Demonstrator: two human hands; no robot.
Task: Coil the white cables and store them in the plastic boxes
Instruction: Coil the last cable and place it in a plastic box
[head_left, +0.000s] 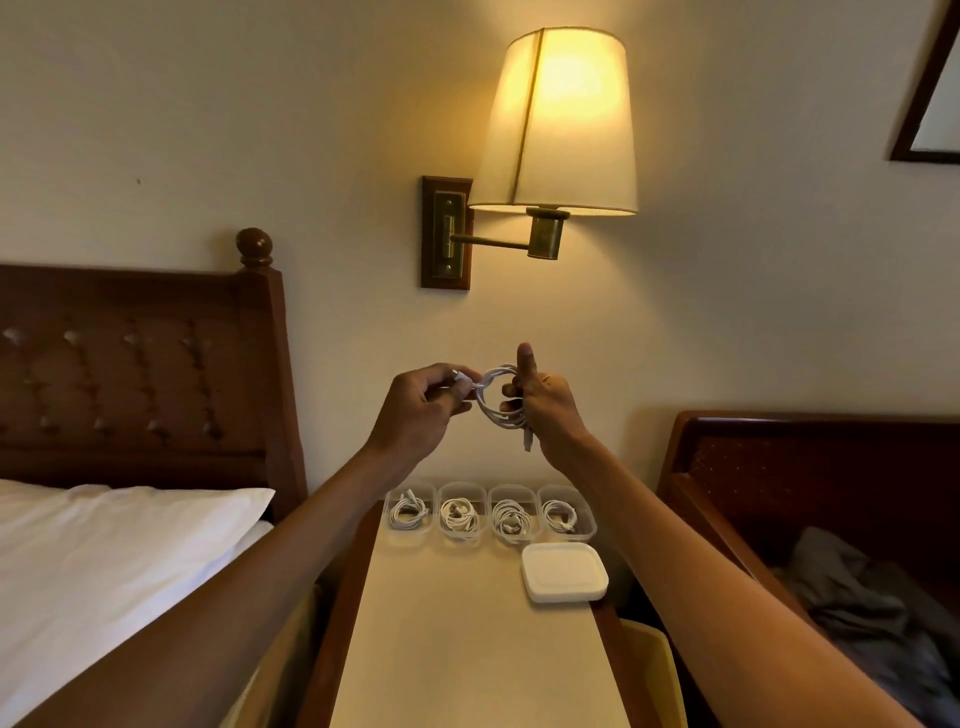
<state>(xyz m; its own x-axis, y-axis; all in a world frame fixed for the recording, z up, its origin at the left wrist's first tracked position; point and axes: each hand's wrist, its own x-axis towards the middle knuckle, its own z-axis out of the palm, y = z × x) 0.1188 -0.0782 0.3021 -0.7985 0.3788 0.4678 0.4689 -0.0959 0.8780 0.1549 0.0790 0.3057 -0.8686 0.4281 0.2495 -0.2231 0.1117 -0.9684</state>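
Both hands are raised above the nightstand, in front of the wall. My right hand (540, 400) holds a white cable coil (500, 402) wound in several loops round its fingers, thumb pointing up; one plug end hangs below the hand. My left hand (423, 400) pinches the cable's other end just left of the coil. Below, several clear plastic boxes (410, 512) stand in a row at the back of the nightstand (457, 623), each with a coiled white cable inside.
A stack of white box lids (564, 571) lies on the nightstand's right side. A lit wall lamp (556, 124) hangs above the hands. A bed with a white pillow (114, 551) is at left, a dark wooden chair (810, 467) with grey cloth at right.
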